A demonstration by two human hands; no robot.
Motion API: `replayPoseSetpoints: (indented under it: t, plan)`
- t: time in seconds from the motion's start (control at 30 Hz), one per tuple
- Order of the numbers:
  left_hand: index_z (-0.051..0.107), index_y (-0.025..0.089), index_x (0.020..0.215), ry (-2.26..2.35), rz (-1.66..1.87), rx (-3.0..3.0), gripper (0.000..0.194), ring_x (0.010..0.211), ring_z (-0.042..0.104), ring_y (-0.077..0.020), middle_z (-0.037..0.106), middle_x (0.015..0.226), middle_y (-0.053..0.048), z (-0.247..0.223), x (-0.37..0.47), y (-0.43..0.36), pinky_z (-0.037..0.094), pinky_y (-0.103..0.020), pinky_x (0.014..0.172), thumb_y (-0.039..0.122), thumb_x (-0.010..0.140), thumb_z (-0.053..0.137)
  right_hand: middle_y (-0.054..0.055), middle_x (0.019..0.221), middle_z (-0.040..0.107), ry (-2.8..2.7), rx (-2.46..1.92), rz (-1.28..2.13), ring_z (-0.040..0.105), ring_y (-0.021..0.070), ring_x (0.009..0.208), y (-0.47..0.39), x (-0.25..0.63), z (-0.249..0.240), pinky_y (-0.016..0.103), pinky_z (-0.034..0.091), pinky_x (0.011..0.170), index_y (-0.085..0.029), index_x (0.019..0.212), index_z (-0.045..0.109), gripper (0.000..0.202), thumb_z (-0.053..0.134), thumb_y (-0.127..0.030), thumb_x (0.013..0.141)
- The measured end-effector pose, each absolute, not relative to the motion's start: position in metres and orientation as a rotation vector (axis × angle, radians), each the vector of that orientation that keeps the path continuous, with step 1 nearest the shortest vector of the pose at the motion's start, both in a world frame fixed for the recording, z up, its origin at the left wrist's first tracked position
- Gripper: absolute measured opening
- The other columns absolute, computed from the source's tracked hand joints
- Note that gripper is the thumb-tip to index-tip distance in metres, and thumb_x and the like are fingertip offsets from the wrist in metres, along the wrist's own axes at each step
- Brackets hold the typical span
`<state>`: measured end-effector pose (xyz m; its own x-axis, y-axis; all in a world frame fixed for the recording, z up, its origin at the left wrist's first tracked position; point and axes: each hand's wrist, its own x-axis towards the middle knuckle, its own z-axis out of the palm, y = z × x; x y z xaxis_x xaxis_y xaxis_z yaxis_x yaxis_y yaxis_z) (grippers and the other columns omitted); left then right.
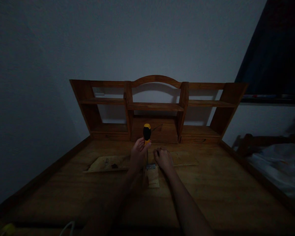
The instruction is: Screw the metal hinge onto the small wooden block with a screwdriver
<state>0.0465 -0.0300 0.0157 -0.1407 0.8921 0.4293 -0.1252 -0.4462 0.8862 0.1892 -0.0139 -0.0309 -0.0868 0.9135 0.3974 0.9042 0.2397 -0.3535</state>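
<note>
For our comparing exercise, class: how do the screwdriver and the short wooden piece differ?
The screwdriver stands nearly upright; the short wooden piece lies on the tabletop. The screwdriver's handle is black and yellow; the short wooden piece is pale. The left hand grips the screwdriver, not the short wooden piece. Both are near the metal fitting.

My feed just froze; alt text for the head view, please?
A person's left grip holds a yellow-and-black screwdriver, shaft pointing down at a metal fitting by a short wooden piece; the right grip rests close by. They are over a dimly lit wooden desk with shelves behind.
</note>
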Motion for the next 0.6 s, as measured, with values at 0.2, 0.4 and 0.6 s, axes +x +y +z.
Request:
replayPoseSetpoints:
  t: [0.2,0.4,0.6]
  plan:
    - [0.054,0.021,0.119,1.008,1.678,1.565,0.032,0.108,0.063,-0.02,0.066,0.117,-0.009,0.023,0.056,-0.056,0.045,-0.034,0.097,0.042,0.097,0.045,0.013,0.102,0.07,-1.974,-1.664,0.02,0.063,0.0207,0.093,-0.013,0.189,-0.031,0.027,0.04,0.082,-0.016,0.095,0.071,0.035,0.041,-0.033,0.097]
    - [0.052,0.019,0.125,0.937,1.66,1.586,0.036,0.107,0.062,-0.0206,0.067,0.114,-0.009,0.02,0.051,-0.05,0.044,-0.034,0.097,0.04,0.096,0.047,0.013,0.101,0.07,-1.975,-1.674,0.02,0.063,0.0206,0.093,-0.014,0.189,-0.03,0.027,0.04,0.08,-0.016,0.094,0.071,0.036,0.04,-0.033,0.098]
    - [0.056,0.02,0.121,0.937,1.605,1.627,0.037,0.105,0.061,-0.0209,0.064,0.114,-0.008,0.015,0.045,-0.041,0.046,-0.03,0.089,0.04,0.09,0.056,0.013,0.101,0.071,-1.988,-1.66,0.019,0.063,0.0205,0.094,-0.014,0.189,-0.029,0.026,0.04,0.081,-0.017,0.094,0.072,0.034,0.042,-0.032,0.097]
